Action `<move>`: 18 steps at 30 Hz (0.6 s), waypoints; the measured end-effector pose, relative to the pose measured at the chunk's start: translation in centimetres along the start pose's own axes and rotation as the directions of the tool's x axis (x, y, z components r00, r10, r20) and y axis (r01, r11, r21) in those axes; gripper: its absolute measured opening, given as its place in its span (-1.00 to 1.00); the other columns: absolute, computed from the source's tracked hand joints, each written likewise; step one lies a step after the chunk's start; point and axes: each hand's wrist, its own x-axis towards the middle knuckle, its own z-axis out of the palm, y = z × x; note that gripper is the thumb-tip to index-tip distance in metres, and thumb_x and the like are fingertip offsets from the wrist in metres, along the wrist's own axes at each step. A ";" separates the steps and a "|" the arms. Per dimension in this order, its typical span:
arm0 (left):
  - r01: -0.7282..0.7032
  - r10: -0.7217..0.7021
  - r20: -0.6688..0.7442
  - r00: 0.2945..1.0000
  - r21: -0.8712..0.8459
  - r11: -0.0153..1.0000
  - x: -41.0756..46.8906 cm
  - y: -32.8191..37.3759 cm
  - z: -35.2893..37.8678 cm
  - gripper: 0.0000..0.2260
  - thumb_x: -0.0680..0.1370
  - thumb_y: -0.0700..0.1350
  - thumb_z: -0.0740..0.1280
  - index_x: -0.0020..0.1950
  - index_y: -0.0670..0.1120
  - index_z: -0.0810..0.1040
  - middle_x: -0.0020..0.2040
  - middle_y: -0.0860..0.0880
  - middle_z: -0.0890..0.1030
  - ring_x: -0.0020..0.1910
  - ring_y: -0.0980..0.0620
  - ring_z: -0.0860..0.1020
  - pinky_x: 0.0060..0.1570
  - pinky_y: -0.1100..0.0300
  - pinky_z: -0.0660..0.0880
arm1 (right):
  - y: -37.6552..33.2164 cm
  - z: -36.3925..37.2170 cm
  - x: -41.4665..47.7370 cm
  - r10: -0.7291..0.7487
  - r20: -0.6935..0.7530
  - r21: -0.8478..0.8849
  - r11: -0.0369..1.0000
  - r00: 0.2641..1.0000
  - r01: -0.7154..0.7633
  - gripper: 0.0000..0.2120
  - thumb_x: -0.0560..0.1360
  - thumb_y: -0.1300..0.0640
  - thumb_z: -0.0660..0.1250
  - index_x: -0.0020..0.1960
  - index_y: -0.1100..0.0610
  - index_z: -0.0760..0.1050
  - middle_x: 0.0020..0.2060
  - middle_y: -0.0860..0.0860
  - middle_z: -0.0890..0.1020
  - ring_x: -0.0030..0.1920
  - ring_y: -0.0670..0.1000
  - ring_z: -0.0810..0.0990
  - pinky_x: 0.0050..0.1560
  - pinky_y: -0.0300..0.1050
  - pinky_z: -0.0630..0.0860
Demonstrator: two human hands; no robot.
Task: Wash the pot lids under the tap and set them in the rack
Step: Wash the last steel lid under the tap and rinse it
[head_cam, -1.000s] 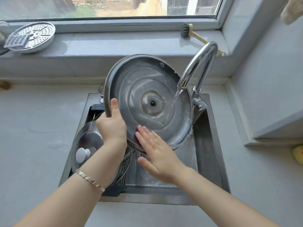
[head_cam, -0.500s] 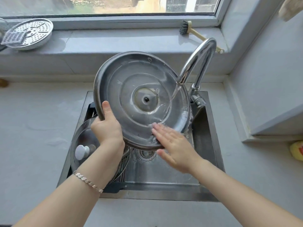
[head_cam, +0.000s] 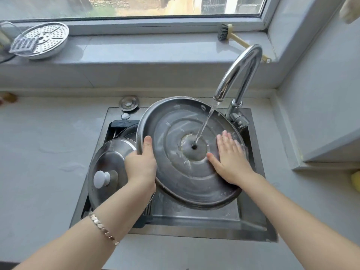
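Squarely under tap (head_cam: 241, 71), lid (head_cam: 175, 178) underside up

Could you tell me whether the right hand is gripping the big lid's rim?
No, the right hand lies flat, fingers straight, inside the big lid; the left hand grips its rim.

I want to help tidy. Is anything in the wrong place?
Just the round metal sink plug, lying on the counter behind the sink instead of in it. Nothing looks broken.
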 end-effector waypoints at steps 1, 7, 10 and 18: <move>0.013 -0.013 0.018 1.000 0.002 1.000 -0.1 -0.1 0.2 -0.66 0.53 0.14 0.27 -0.31 -0.07 0.40 -0.30 -0.01 0.49 -0.24 -0.01 0.46 -0.11 0.14 0.44 | -0.8 0.1 -0.2 -0.015 0.006 0.026 1.000 1.000 0.015 -0.25 0.54 -0.27 -0.12 0.51 0.19 -0.25 0.50 0.14 -0.27 0.49 0.04 -0.31 0.46 -0.08 -0.31; 0.051 -0.055 0.124 0.991 0.039 0.998 -0.1 -0.6 0.7 -0.69 0.53 0.11 0.28 -0.28 -0.09 0.42 -0.27 -0.05 0.51 -0.18 -0.08 0.50 -0.03 0.04 0.50 | -1.9 0.6 -0.6 -0.195 -0.040 0.107 0.974 0.980 0.199 -0.18 0.39 -0.34 -0.28 0.52 0.11 -0.22 0.51 0.02 -0.22 0.49 -0.07 -0.29 0.41 -0.18 -0.34; 0.076 -0.081 0.149 0.986 0.041 0.996 -0.3 -0.8 0.7 -0.66 0.53 0.10 0.29 -0.30 -0.13 0.43 -0.28 -0.09 0.50 -0.16 -0.11 0.50 0.01 -0.01 0.51 | -1.8 0.0 0.1 -0.096 -0.030 0.086 0.991 0.995 0.099 -0.21 0.43 -0.29 -0.24 0.51 0.16 -0.23 0.51 0.07 -0.23 0.50 -0.03 -0.29 0.43 -0.13 -0.33; 0.101 -0.111 0.237 0.965 0.053 0.993 -0.8 -1.4 0.5 -0.67 0.53 0.07 0.30 -0.34 -0.11 0.47 -0.21 -0.17 0.50 -0.20 -0.06 0.48 -0.10 0.03 0.49 | -4.2 -0.8 2.7 -0.308 -0.111 0.112 0.941 0.945 0.320 -0.23 0.43 -0.28 -0.24 0.52 0.11 -0.17 0.51 -0.02 -0.21 0.49 -0.10 -0.27 0.43 -0.18 -0.32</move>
